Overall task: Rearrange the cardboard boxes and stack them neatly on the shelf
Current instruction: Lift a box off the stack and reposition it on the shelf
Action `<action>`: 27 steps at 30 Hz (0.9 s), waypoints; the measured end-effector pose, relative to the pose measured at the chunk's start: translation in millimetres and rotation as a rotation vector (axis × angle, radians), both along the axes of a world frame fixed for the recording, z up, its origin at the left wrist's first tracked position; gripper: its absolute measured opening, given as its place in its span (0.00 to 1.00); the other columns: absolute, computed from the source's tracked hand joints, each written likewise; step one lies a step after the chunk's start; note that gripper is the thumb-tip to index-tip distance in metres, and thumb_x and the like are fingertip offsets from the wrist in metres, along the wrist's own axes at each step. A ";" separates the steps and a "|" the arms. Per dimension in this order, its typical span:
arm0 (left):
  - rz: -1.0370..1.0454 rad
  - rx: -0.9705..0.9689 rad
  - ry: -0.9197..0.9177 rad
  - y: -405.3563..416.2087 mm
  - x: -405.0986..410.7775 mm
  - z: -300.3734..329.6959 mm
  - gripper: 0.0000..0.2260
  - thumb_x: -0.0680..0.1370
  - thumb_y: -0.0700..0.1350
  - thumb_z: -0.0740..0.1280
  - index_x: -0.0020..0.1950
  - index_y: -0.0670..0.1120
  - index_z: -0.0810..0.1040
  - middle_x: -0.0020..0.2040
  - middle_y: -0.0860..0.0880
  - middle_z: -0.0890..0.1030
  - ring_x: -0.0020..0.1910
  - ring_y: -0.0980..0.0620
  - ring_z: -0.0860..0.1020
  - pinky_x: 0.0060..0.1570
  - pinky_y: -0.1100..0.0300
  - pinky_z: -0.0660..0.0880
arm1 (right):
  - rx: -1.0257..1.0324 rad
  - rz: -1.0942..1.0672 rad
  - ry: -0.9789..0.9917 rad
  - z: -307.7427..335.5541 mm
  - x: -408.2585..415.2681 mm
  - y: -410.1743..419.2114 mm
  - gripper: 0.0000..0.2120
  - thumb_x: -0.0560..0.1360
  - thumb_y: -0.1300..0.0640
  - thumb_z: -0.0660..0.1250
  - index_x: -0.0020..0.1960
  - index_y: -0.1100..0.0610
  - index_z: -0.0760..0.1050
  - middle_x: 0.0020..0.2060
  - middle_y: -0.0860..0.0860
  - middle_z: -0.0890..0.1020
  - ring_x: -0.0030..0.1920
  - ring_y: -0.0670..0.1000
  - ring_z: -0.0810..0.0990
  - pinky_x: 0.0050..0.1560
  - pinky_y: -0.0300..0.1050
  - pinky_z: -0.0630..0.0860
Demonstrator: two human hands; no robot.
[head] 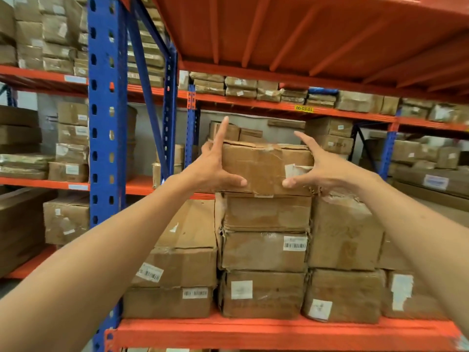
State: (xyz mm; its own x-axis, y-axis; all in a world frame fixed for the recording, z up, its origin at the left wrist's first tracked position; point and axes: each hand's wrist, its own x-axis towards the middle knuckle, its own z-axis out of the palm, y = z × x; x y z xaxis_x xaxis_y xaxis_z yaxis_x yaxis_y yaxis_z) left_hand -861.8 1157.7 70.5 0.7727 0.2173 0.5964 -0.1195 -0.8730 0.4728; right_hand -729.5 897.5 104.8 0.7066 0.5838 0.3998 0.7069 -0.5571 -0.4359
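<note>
Top box is sitting on the middle column of cardboard boxes, four high, on the orange shelf; it's crumpled, torn white label near its right front edge, and looking a bit skewed against the box under it. Left hand is pressing on the box's left end, thumb along the lower front edge, fingers spread apart and pointing up past the top corner, not curled round anything. Right hand is mirroring that on the right end, thumb touching the front near the label, fingers splayed over the upper right corner. So both hands are flat-squeezing the box between them, not wrapping it. Step in hand reads as seating or squaring the top box on the column; cannot tell whether it's being set down or nudged. Left column is standing lower, two boxes; right column is two taller boxes, touching the middle one. Blue upright is just left of the stack, orange deck overhead, more racks of cartons behind. Next move probably calls for sliding the box until its front face is lining up with the one beneath, keeping even pressure both sides so the soft column isn't tipping, then letting go.
</note>
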 end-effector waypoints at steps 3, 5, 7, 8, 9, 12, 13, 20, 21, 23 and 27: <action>0.055 0.068 0.122 -2.0 1.7 17.6 0.56 0.66 0.53 0.83 0.77 0.72 0.44 0.76 0.38 0.61 0.71 0.35 0.68 0.68 0.43 0.70 | 0.087 0.074 0.068 4.5 5.8 9.6 0.54 0.58 0.41 0.86 0.76 0.31 0.59 0.66 0.51 0.73 0.57 0.58 0.78 0.34 0.48 0.80; 0.045 0.069 0.124 -1.1 0.5 18.4 0.47 0.66 0.50 0.83 0.76 0.65 0.58 0.69 0.43 0.67 0.65 0.40 0.72 0.61 0.48 0.75 | 0.160 0.095 0.016 -2.1 8.5 14.5 0.48 0.57 0.44 0.87 0.73 0.37 0.69 0.62 0.48 0.77 0.60 0.56 0.78 0.42 0.51 0.80; 0.011 0.035 0.091 -0.8 -2.7 12.2 0.41 0.67 0.48 0.82 0.72 0.60 0.63 0.65 0.45 0.70 0.62 0.42 0.73 0.61 0.45 0.77 | 0.227 0.100 -0.059 -14.5 10.4 16.4 0.44 0.56 0.42 0.86 0.69 0.38 0.73 0.60 0.45 0.80 0.62 0.52 0.77 0.54 0.49 0.76; 0.004 0.018 0.069 -0.9 -5.4 9.2 0.39 0.67 0.47 0.82 0.71 0.59 0.65 0.65 0.45 0.71 0.62 0.42 0.73 0.61 0.43 0.77 | 0.262 0.107 -0.072 -19.8 9.8 17.0 0.43 0.56 0.41 0.86 0.68 0.38 0.74 0.59 0.44 0.80 0.62 0.51 0.77 0.57 0.49 0.75; 0.002 0.014 0.048 -0.1 -8.8 7.5 0.38 0.67 0.46 0.82 0.70 0.58 0.66 0.65 0.45 0.71 0.61 0.42 0.73 0.62 0.42 0.76 | 0.289 0.113 -0.083 -23.7 7.9 18.6 0.43 0.55 0.40 0.86 0.68 0.37 0.74 0.59 0.44 0.81 0.61 0.50 0.77 0.59 0.49 0.75; 0.032 0.048 -0.009 11.3 -27.9 8.8 0.37 0.67 0.44 0.81 0.70 0.58 0.67 0.65 0.46 0.71 0.64 0.44 0.69 0.66 0.40 0.72 | 0.319 0.127 -0.121 -28.1 -4.3 35.5 0.44 0.55 0.36 0.85 0.68 0.36 0.73 0.59 0.43 0.81 0.59 0.48 0.77 0.56 0.46 0.72; 0.049 0.070 -0.014 17.8 -38.0 11.4 0.37 0.67 0.43 0.81 0.70 0.58 0.67 0.64 0.47 0.70 0.65 0.45 0.68 0.66 0.40 0.71 | 0.328 0.139 -0.127 -29.9 -10.2 45.1 0.44 0.55 0.36 0.84 0.68 0.36 0.73 0.59 0.44 0.81 0.59 0.48 0.77 0.55 0.45 0.71; 0.294 0.173 0.046 76.8 -121.3 35.6 0.37 0.67 0.45 0.81 0.68 0.63 0.66 0.65 0.46 0.68 0.63 0.42 0.70 0.65 0.39 0.71 | 0.470 0.318 -0.083 -42.1 -57.5 135.8 0.42 0.59 0.40 0.85 0.69 0.38 0.73 0.59 0.42 0.81 0.59 0.46 0.77 0.58 0.42 0.74; 0.295 0.164 0.048 82.5 -128.7 36.1 0.37 0.67 0.44 0.81 0.68 0.63 0.66 0.65 0.45 0.68 0.64 0.42 0.70 0.64 0.40 0.72 | 0.489 0.326 -0.080 -44.3 -62.6 143.3 0.41 0.59 0.39 0.85 0.69 0.37 0.73 0.56 0.39 0.80 0.56 0.43 0.78 0.53 0.36 0.74; 0.281 0.165 0.055 88.1 -136.2 35.5 0.37 0.68 0.43 0.81 0.70 0.61 0.66 0.66 0.45 0.68 0.65 0.42 0.70 0.64 0.42 0.72 | 0.531 0.328 -0.081 -48.9 -70.5 150.3 0.39 0.59 0.40 0.85 0.67 0.37 0.75 0.52 0.33 0.78 0.52 0.36 0.76 0.43 0.25 0.70; 0.274 0.269 0.127 85.8 -139.0 53.7 0.37 0.69 0.43 0.81 0.71 0.62 0.65 0.64 0.47 0.69 0.63 0.44 0.70 0.58 0.43 0.73 | 0.648 0.291 -0.049 -60.0 -79.8 151.0 0.36 0.60 0.42 0.85 0.65 0.39 0.76 0.53 0.38 0.81 0.53 0.41 0.78 0.43 0.27 0.70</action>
